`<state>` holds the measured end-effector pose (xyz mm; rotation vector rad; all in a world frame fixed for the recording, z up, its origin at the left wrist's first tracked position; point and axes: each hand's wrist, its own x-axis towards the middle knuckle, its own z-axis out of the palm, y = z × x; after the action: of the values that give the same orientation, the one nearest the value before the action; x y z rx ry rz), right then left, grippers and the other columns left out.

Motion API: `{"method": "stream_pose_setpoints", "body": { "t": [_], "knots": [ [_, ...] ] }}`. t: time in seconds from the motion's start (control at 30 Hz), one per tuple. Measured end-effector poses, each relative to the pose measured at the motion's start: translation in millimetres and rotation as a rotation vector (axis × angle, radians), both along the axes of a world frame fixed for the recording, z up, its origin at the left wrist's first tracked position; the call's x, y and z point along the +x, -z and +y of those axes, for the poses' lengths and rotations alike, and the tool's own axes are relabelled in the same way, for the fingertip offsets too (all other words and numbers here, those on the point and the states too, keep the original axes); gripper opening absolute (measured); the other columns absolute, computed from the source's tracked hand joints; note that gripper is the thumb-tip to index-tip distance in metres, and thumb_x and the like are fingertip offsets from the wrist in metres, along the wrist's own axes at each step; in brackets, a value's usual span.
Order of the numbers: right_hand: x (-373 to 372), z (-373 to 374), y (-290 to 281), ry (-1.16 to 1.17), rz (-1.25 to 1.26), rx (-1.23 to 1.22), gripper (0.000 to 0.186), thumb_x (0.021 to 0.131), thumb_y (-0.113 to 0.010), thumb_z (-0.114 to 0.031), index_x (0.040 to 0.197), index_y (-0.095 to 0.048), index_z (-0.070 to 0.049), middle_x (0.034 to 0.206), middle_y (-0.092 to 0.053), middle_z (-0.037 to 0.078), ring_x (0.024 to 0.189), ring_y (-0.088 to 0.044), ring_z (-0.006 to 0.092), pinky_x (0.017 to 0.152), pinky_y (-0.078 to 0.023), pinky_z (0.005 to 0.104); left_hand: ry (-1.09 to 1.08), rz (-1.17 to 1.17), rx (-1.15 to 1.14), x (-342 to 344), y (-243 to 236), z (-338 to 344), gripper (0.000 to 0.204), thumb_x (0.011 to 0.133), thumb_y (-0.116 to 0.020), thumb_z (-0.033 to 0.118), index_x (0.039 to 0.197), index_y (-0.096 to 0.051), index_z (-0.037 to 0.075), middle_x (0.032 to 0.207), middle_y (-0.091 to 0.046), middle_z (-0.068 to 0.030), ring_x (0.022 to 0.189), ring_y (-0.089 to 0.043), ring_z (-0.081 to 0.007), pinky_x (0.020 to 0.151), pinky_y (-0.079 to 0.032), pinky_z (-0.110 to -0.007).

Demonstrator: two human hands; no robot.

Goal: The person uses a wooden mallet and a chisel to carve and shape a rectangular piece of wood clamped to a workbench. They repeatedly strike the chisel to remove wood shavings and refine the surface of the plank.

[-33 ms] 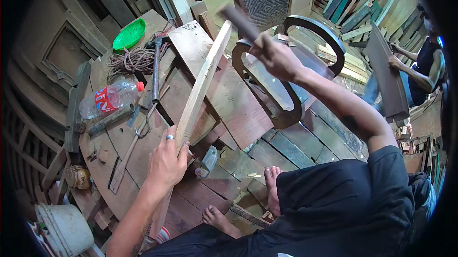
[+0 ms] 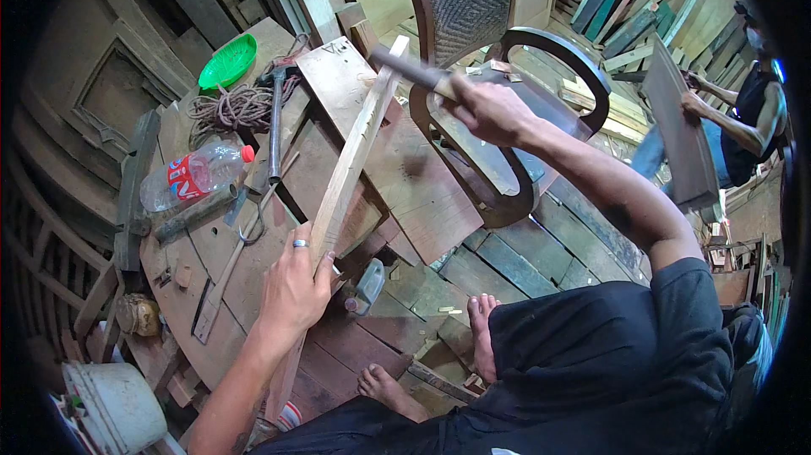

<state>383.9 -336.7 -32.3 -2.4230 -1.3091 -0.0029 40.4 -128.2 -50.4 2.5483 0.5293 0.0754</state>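
My left hand [image 2: 296,282], with a ring on one finger, is closed around a long, pale wooden strip [image 2: 351,159]. The strip slants up and away from me, its far part over a plywood board [image 2: 405,172] on the workbench; small nicks show along it. In my right hand [image 2: 490,108] is a dark, flat-bladed tool like a machete [image 2: 414,70], blurred by motion. Its blade crosses the strip close to the far end; whether they touch I cannot tell. A dark wooden armchair [image 2: 469,11] with a woven back stands just beyond my right hand.
On the workbench [image 2: 215,265] lie a hammer [image 2: 276,125], coiled rope [image 2: 232,113], a green basket [image 2: 228,62] and a plastic bottle [image 2: 198,174]. A white bucket [image 2: 114,404] stands lower left. At right, another person [image 2: 752,117] holds a dark board [image 2: 680,134]. My bare feet are on planks.
The machete-like tool has swung left and down, so its blade now crosses the strip's far end. My left hand and the strip stay put. The other person's board has shifted slightly left.
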Motion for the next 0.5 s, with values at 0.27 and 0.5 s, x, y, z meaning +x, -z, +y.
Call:
{"method": "stream_pose_setpoints", "body": {
  "t": [0.27, 0.5],
  "knots": [
    [-3.3, -5.5, 12.9, -0.039, -0.016, 0.041, 0.031, 0.102, -0.055, -0.028, 0.117, -0.044, -0.003, 0.097, -0.069, 0.030, 0.093, -0.067, 0.0509, 0.080, -0.051, 0.0593, 0.006, -0.028, -0.001, 0.2, 4.0, 2.5, 0.052, 0.102, -0.061, 0.020, 0.144, -0.045, -0.006, 0.122, -0.065, -0.0377, 0.114, -0.063, -0.0558, 0.096, -0.050, -0.058],
    [-11.6, -3.2, 12.3, -0.041, 0.023, -0.037, 0.027, 0.101, -0.055, -0.025, 0.114, -0.048, -0.002, 0.107, -0.067, 0.028, 0.102, -0.066, 0.0478, 0.087, -0.051, 0.0548, -0.015, 0.028, -0.051, 0.6, -5.6, 9.6, 0.054, 0.101, -0.065, 0.022, 0.144, -0.047, -0.004, 0.125, -0.067, -0.0342, 0.117, -0.064, -0.0524, 0.099, -0.051, -0.053]
  ]
}}
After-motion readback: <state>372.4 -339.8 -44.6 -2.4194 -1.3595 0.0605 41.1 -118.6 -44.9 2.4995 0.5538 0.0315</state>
